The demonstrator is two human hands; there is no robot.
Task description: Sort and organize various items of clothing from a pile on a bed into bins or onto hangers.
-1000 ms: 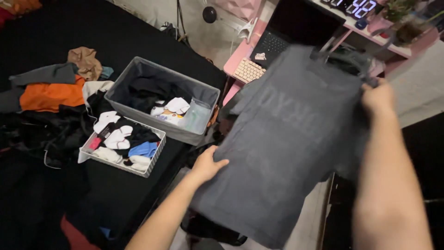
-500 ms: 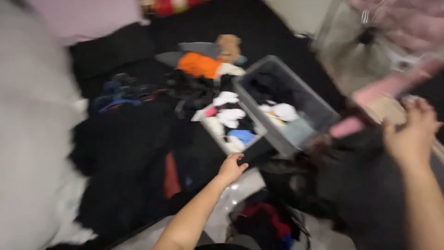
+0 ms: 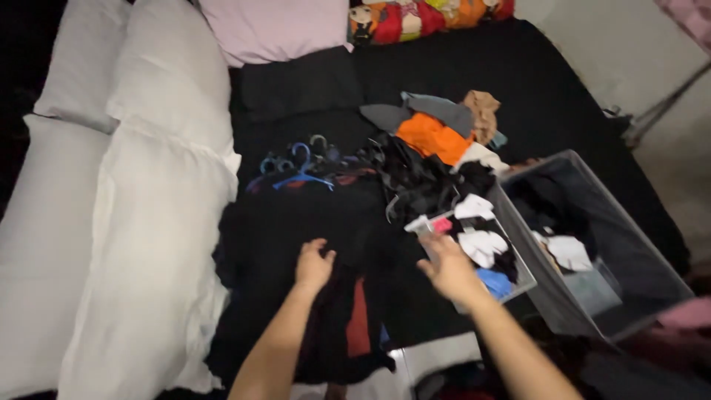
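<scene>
A pile of dark clothes [image 3: 296, 244] lies on the bed [image 3: 563, 96], near its front edge, with a strip of red cloth [image 3: 358, 318] showing in it. The left hand [image 3: 312, 267] is over this pile, its grip released, fingers loosely curled and touching or just above the black fabric; which of the two cannot be told. The right hand [image 3: 450, 270] reaches in beside it, also released and holding nothing, just at the near corner of a small white tray [image 3: 523, 275] filled with white, black and blue socks.

Behind the pile lies a bundle of blue hangers [image 3: 300, 167]. To their right is a heap of tangled black clothes [image 3: 415, 178], with an orange garment [image 3: 429, 137], a grey one [image 3: 437, 107] and a tan one [image 3: 483, 111] farther back. A grey fabric bin [image 3: 592, 296] stands right of the tray, touching it, with dark and white items inside. White pillows [image 3: 148, 185] run along the left side of the bed, a pink pillow [image 3: 274, 26] and a bright printed cushion [image 3: 422, 15] at the head.
</scene>
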